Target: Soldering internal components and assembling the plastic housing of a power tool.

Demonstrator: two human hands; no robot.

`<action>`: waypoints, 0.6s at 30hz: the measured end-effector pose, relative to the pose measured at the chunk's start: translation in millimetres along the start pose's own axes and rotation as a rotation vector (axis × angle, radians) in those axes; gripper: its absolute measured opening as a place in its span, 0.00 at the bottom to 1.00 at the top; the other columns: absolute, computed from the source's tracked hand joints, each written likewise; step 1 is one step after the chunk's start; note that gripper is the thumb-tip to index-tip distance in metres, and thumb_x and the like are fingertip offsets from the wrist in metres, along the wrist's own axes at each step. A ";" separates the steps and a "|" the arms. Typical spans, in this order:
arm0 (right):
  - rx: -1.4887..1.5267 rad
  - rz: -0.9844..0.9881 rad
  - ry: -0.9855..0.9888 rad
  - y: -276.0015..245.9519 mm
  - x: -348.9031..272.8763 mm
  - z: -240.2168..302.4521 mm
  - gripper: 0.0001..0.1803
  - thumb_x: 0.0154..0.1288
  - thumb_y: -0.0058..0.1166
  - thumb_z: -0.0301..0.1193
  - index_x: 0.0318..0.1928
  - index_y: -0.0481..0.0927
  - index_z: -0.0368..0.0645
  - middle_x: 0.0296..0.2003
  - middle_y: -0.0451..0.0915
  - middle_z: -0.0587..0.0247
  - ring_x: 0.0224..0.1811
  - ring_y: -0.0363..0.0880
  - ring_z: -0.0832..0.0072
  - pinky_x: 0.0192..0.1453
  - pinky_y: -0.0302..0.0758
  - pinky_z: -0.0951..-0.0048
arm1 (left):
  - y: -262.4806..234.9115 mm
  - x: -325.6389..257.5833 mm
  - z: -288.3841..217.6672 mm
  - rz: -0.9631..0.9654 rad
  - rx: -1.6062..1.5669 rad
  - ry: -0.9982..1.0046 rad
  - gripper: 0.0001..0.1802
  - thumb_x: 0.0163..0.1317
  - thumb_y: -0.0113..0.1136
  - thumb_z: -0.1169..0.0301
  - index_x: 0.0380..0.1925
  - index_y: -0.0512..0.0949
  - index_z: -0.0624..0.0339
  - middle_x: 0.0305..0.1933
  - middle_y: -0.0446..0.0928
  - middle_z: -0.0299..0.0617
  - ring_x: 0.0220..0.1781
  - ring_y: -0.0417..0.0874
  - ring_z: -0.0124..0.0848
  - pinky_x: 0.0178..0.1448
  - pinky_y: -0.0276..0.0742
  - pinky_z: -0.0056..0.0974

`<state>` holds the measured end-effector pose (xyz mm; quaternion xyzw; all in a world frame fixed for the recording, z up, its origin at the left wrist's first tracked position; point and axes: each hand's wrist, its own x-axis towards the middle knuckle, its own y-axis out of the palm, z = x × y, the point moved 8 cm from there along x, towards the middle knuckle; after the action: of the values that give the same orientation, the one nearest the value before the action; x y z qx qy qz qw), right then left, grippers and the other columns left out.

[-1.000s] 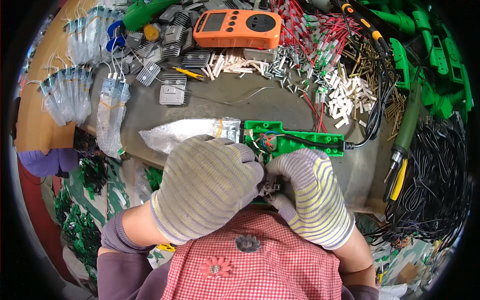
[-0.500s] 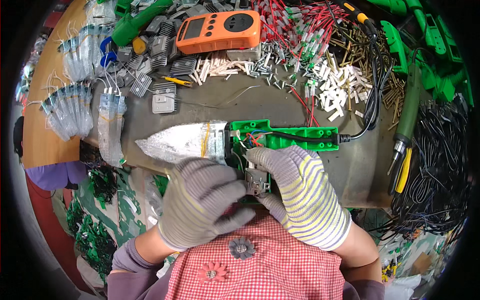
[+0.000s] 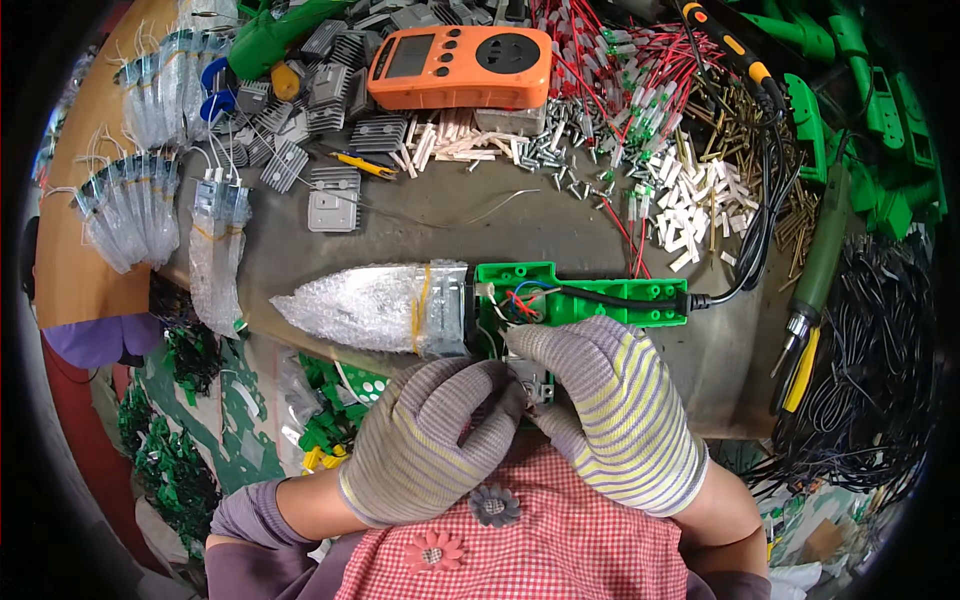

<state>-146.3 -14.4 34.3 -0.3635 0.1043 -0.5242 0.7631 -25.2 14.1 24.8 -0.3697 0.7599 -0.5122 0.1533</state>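
Observation:
A green plastic tool housing half (image 3: 622, 306) lies open on the table, with coloured wires (image 3: 527, 300) and a black power cord inside. At its left end sits a flat metal part wrapped in bubble wrap (image 3: 355, 308), held by a yellow rubber band. My right hand (image 3: 625, 415), in a striped glove, grips a small silver metal part (image 3: 530, 376) between thumb and fingers, just on the near side of the housing. My left hand (image 3: 430, 440), gloved too, has its fingers drawn together at the left of that part; what is between their tips is hidden.
An orange meter (image 3: 460, 68) lies at the back beside grey heat sinks (image 3: 332, 98). White ceramic pieces (image 3: 700, 205), screws and red-wired lamps are heaped to its right. A green-handled screwdriver (image 3: 822, 255) and black cables (image 3: 870, 370) lie right; more wrapped parts (image 3: 125, 215) are left.
My left fingers have closed in from apart to together beside the small metal part. My right hand keeps its grip. The whole view has shifted slightly.

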 end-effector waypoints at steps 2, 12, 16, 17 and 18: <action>0.057 0.049 0.067 1.7 1.1 -5.2 0.31 0.49 0.66 0.25 0.59 0.77 0.42 0.42 0.80 0.56 0.45 0.77 0.54 0.53 0.72 0.57 | -0.3 2.6 2.2 0.012 -0.017 -0.014 0.21 0.48 0.64 0.68 0.45 0.81 0.58 0.51 0.78 0.50 0.46 0.80 0.45 0.44 0.81 0.46; 0.032 0.125 0.050 3.3 10.8 -3.3 0.35 0.50 0.68 0.26 0.62 0.76 0.44 0.46 0.81 0.55 0.45 0.79 0.54 0.49 0.76 0.57 | -5.1 2.4 15.3 -0.123 -0.169 0.018 0.24 0.44 0.70 0.66 0.45 0.82 0.60 0.48 0.78 0.46 0.41 0.81 0.44 0.42 0.82 0.44; 0.127 0.180 0.136 3.7 12.3 -12.8 0.34 0.51 0.69 0.27 0.62 0.77 0.45 0.44 0.81 0.57 0.42 0.79 0.57 0.47 0.77 0.60 | -4.1 2.3 19.4 -0.124 -0.162 0.009 0.30 0.37 0.79 0.61 0.45 0.82 0.53 0.48 0.78 0.42 0.41 0.82 0.42 0.43 0.79 0.44; 0.127 0.183 0.132 3.1 12.9 -12.7 0.34 0.51 0.69 0.27 0.62 0.77 0.45 0.44 0.81 0.57 0.42 0.79 0.57 0.47 0.77 0.60 | -4.7 2.5 19.2 -0.127 -0.161 0.006 0.30 0.37 0.79 0.61 0.45 0.82 0.53 0.48 0.78 0.42 0.41 0.82 0.42 0.43 0.79 0.44; 0.115 0.190 0.152 3.1 12.7 -14.3 0.34 0.50 0.69 0.28 0.62 0.77 0.46 0.43 0.82 0.59 0.40 0.79 0.60 0.46 0.77 0.62 | -1.1 3.8 20.1 -0.084 -0.168 -0.017 0.30 0.37 0.78 0.61 0.45 0.82 0.53 0.49 0.78 0.42 0.42 0.81 0.41 0.43 0.79 0.43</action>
<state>-146.3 -31.3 24.9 -0.2667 0.1654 -0.4808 0.8188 -15.1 -2.2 17.7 -0.4174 0.7827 -0.4492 0.1067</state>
